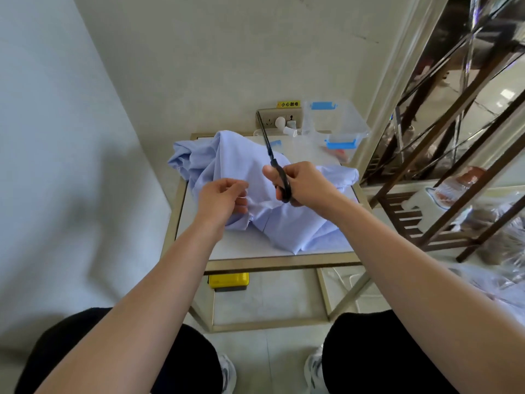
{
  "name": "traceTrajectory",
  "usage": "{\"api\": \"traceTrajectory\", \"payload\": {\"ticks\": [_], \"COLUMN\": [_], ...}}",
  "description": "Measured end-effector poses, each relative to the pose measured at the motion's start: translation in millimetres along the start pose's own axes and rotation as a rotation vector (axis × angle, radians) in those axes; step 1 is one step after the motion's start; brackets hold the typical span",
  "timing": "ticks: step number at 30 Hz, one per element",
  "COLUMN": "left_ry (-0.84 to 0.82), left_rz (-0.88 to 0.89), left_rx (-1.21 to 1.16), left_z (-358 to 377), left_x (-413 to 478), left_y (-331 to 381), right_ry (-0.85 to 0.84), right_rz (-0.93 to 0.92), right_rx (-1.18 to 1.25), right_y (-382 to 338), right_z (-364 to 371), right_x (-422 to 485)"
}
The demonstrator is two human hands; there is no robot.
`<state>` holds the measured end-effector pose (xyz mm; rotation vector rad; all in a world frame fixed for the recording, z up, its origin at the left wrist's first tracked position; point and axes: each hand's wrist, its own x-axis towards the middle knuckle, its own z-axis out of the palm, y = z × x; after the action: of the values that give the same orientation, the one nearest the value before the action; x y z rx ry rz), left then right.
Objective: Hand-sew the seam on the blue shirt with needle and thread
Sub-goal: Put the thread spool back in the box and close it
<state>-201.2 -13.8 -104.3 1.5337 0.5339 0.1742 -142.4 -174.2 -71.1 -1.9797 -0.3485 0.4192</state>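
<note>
Hands: our L hand (224,199) pinches blue shirt (235,160), bench (250,247) centre; R hand (304,184) grips scissors (273,161). Step, we judge: trimming thread. Next: blades onto thread only.

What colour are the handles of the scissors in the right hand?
The scissors have black handles, shown in the head view.

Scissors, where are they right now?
In the head view, the scissors sit right of centre in the right hand, held over the shirt on the table, blades pointing up toward the wall socket.
</note>
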Motion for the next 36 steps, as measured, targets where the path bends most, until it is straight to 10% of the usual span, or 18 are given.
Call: {"api": "traceTrajectory", "payload": {"ticks": [18,36], "left_ry": [0.084,0.129], "left_rz": [-0.097,0.019], "left_rx": [-0.482,-0.326], "left_z": [-10.4,-6.3], "left_x": [-58.5,-58.1], "left_y": [-16.5,-18.4], "right_ry": [-0.516,-0.383], "right_rz": [0.078,0.014], "right_rx": [0.221,0.092], "right_y": [40.5,58.0], "right_z": [15.1,20.4], "right_x": [-104.7,-112.0]}}
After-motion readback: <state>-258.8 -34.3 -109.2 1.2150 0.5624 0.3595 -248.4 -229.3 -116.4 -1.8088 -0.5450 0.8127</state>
